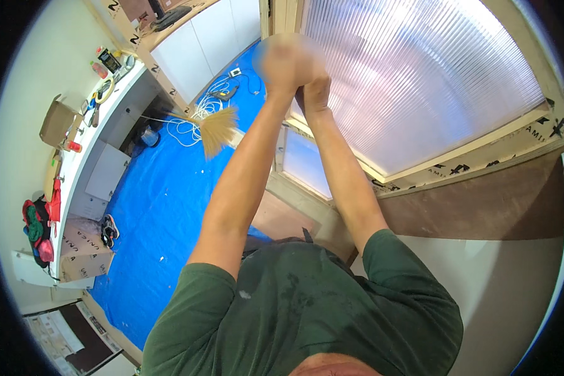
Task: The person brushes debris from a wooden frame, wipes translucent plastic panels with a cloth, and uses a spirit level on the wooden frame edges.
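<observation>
Tarp [153, 216] bg; L grip [283, 67], R grip [318, 95] adj., opening/hold blurred.

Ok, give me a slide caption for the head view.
Left hand and right hand close together beside a ribbed translucent panel; grass broom and blue tarp at left.

Left hand [282, 70] and right hand [316, 95] were close together top center, kinda blurred, beside the upper-right ribbed panel [420, 81]. Blue sheeting [163, 207] sprawled left of center, straw broom [218, 130] near its top.
</observation>
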### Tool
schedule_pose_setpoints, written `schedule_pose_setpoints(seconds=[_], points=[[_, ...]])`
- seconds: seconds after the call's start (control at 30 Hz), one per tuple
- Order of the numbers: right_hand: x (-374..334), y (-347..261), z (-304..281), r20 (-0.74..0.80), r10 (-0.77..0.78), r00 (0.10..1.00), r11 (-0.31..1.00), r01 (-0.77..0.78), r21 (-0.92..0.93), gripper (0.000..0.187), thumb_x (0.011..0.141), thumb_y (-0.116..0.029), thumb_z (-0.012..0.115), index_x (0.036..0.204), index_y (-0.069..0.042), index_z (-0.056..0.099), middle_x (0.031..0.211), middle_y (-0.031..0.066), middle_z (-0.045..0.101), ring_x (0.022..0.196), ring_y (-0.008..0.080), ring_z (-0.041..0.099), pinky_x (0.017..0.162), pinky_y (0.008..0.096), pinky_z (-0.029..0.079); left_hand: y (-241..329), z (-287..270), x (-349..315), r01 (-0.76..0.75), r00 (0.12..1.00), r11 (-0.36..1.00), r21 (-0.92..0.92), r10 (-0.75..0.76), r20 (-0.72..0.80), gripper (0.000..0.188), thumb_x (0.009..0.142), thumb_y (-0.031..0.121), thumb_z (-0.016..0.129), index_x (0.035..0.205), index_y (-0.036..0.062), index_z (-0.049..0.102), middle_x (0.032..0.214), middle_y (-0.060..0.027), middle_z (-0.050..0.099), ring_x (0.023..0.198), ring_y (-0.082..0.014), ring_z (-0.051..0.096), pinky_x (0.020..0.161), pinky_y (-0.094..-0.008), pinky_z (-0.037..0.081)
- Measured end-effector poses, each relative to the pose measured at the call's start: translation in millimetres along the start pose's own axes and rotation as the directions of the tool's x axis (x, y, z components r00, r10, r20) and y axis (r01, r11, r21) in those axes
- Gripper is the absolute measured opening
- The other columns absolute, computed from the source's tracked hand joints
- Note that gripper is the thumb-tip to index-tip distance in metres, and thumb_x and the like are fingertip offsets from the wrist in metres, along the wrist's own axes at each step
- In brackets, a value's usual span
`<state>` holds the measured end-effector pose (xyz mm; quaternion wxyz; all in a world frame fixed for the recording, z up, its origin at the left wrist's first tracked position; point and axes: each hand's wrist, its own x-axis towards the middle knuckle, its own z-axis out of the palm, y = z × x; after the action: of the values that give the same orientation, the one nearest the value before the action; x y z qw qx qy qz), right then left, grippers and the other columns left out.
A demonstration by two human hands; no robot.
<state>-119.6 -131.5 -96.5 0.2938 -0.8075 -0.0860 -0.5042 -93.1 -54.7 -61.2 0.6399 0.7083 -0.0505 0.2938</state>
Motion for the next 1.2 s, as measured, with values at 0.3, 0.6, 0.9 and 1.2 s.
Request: schedule_pose_setpoints(seconds=[0.3, 0.6, 0.9, 1.2], points=[[-0.3, 0.3, 3.3, -0.075, -0.019, 0.997, 0.999, 0.021, 0.026, 0.024, 0.090, -0.010, 0.069, 0.114, -0.004, 0.065, 0.091, 0.0206, 0.071, 0.082, 0.0421, 0.070, 0.068, 0.0494, 0.056, -6.8, -10.5, 6.9, -0.148, 0.984, 0.989, -0.022, 0.150, 0.099, 0.015, 0.077, 0.012, 0.075, 0.078, -0.0010, 0.069, 0.063, -0.0045, 0.064, 0.058, -0.0075, 0.054, 0.055, -0.0282, 0.048], [-1.3, 6.3, 6.1, -0.084, -0.037, 0.996, 0.999, 0.039, 0.014, 0.027, 0.092, -0.013, 0.067, 0.118, -0.005, 0.062, 0.097, 0.0192, 0.070, 0.084, 0.0400, 0.070, 0.068, 0.0492, 0.058, -9.3, -18.2, 9.4, -0.188, 0.965, 0.982, 0.030, 0.179, 0.193, 0.013, 0.080, 0.010, 0.075, 0.080, 0.0002, 0.068, 0.065, -0.0039, 0.064, 0.058, -0.0092, 0.056, 0.055, -0.0282, 0.048], [-1.1, 3.5, 2.5, -0.059, -0.017, 0.998, 1.000, 0.018, 0.018, 0.024, 0.094, -0.010, 0.065, 0.117, -0.004, 0.063, 0.097, 0.0190, 0.072, 0.083, 0.0391, 0.072, 0.068, 0.0474, 0.059, -2.5, -19.5, -9.0, -0.239, 0.965, 0.971, -0.026, 0.240, 0.104, 0.014, 0.088, 0.011, 0.071, 0.093, -0.0025, 0.073, 0.079, -0.0121, 0.074, 0.070, -0.0161, 0.071, 0.068, -0.0303, 0.057], [-3.0, 7.4, 6.5, -0.066, -0.007, 0.998, 0.999, 0.010, 0.045, 0.028, 0.091, -0.011, 0.071, 0.117, -0.004, 0.066, 0.101, 0.0203, 0.073, 0.088, 0.0399, 0.072, 0.074, 0.0453, 0.058, 7.7, -14.5, -1.7, -0.185, 0.979, 0.957, 0.223, 0.160, 0.129, 0.021, 0.083, 0.019, 0.074, 0.089, -0.0019, 0.074, 0.078, -0.0156, 0.074, 0.068, -0.0218, 0.072, 0.068, -0.0348, 0.057]])
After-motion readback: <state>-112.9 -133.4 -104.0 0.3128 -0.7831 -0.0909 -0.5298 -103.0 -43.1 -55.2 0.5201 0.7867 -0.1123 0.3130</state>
